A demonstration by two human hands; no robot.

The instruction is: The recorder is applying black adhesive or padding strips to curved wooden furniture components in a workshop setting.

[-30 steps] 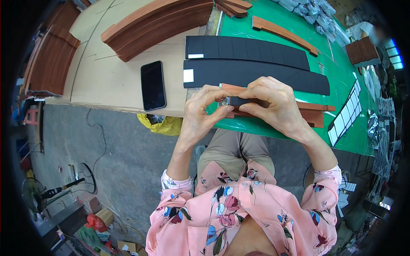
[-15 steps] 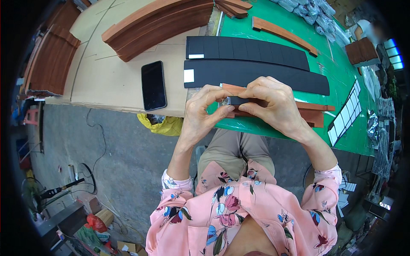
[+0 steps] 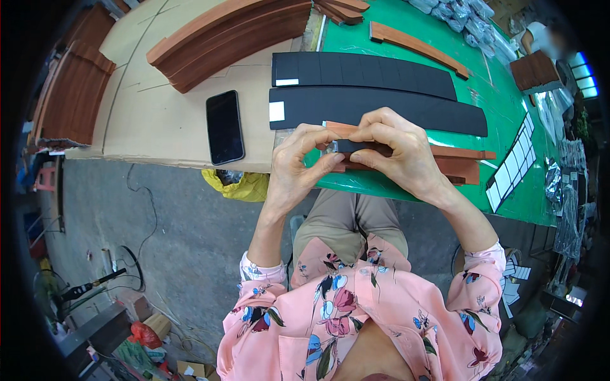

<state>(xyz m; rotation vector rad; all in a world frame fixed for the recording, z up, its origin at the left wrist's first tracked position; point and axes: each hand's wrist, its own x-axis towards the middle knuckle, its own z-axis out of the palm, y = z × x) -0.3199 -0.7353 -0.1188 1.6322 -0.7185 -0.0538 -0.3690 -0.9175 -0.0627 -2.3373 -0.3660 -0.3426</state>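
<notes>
At the table's near edge, my left hand (image 3: 292, 166) and my right hand (image 3: 406, 155) meet over a small black strip (image 3: 345, 146). Thumb and fingertips of the left pinch its left end, beside a bit of clear film. The right grips the strip farther along, and its fingers hide the rest. Reddish-brown wooden pieces (image 3: 462, 170) lie under and behind the hands, sticking out to the right. Whether the strip is stuck to one of them I cannot tell. Just beyond lie two long black sheets (image 3: 381, 111), each with a white patch at its left end.
A phone (image 3: 225, 127) lies on the cardboard (image 3: 143, 120) at left. Stacked curved wooden pieces (image 3: 235, 44) stand behind it. One wooden piece (image 3: 419, 49) rests on the green tabletop (image 3: 356, 41). A white-celled sheet (image 3: 511, 165) is at right. A person (image 3: 540, 41) is at far right.
The whole view has shifted slightly, moving the table things a little left. Both hands keep their pinch on the black strip, with the fingertips barely moved.
</notes>
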